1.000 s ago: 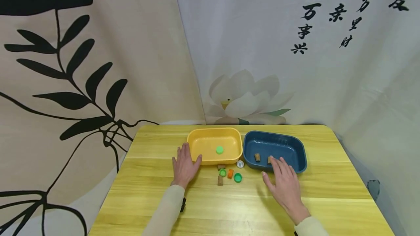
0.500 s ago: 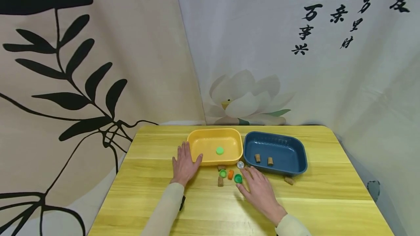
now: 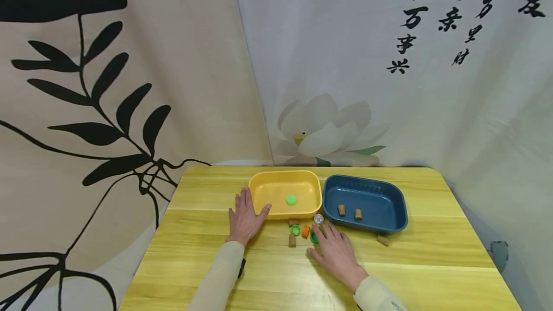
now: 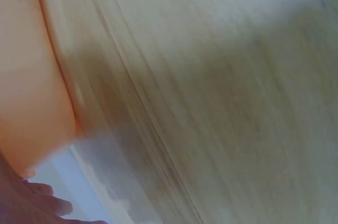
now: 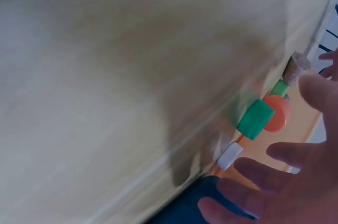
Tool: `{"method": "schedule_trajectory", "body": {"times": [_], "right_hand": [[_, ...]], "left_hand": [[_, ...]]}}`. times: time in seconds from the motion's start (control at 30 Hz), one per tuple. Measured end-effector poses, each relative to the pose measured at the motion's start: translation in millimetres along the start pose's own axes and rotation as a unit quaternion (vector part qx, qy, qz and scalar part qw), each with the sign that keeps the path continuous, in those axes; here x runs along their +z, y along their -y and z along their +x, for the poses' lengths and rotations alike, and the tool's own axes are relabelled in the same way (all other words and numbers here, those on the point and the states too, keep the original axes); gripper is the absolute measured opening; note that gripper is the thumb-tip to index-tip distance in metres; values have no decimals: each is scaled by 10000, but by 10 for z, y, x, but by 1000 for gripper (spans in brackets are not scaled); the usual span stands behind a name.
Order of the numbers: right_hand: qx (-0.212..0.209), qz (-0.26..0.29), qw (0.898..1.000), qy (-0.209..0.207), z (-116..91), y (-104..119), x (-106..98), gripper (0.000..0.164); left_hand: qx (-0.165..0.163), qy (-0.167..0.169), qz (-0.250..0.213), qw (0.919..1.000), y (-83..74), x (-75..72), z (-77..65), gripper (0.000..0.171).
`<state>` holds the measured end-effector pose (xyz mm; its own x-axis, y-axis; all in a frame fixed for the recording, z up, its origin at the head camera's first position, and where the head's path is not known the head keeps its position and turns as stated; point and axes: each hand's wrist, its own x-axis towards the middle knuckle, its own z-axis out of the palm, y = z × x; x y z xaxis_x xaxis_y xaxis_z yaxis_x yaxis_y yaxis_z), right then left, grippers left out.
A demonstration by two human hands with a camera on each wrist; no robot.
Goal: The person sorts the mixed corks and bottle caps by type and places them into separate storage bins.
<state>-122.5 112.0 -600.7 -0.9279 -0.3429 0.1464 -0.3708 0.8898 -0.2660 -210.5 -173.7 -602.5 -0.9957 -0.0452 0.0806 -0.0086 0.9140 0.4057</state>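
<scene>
My left hand (image 3: 246, 217) lies against the front left corner of the yellow tray (image 3: 259, 215), its fingers straight and thumb spread along the rim. A light green cap (image 3: 291, 199) is inside that tray. Spread fingers of my right hand (image 3: 339, 256) hover by the dark green bottle cap (image 5: 255, 119), partly covering it in the head view; nothing is between them. Around it sit an orange cap (image 3: 306, 231), a white cap (image 3: 318, 218), a green cap (image 3: 295, 230) and a cork (image 3: 292, 241). Another cork (image 3: 294, 222) lies against the yellow tray's front.
To the right of the yellow tray stands a blue tray (image 3: 390, 228) holding two corks, one left (image 3: 341, 210) and one right (image 3: 358, 214). One more cork (image 3: 383, 240) lies on the wooden table (image 3: 432, 263) before it. Printed cloth (image 3: 207, 85) hangs behind.
My right hand has moved left from the blue tray's front edge to the caps, uncovering a cork in the tray and one on the table. My left hand has stayed in place.
</scene>
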Motion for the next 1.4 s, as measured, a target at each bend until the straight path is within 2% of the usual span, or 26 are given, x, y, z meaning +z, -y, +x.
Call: {"method": "schedule_trajectory", "body": {"times": [0.27,0.43,0.6,1.03,1.17,1.4], "right_hand": [[-166,-640,9970,-402,36,-30,99,54],[-448,-760,9940,-644,13,-58,107,39],[-527,-551,9943,-746,-48,-85,60,40],[-344,90,9908,-1304,-211,-87,-168,44],[-408,235,9878,-1482,-181,-58,-270,49],[-455,316,9840,-1692,16,-26,-372,48]], "left_hand": [[1,-54,-68,10000,3,20,-1,103],[-22,-1,-109,9999,-4,13,1,103],[14,-6,-80,10000,-15,27,8,102],[-5,26,-144,9999,10,29,-16,100],[-19,97,-168,9998,20,26,-20,101],[124,-67,-126,9998,13,35,-23,99]]}}
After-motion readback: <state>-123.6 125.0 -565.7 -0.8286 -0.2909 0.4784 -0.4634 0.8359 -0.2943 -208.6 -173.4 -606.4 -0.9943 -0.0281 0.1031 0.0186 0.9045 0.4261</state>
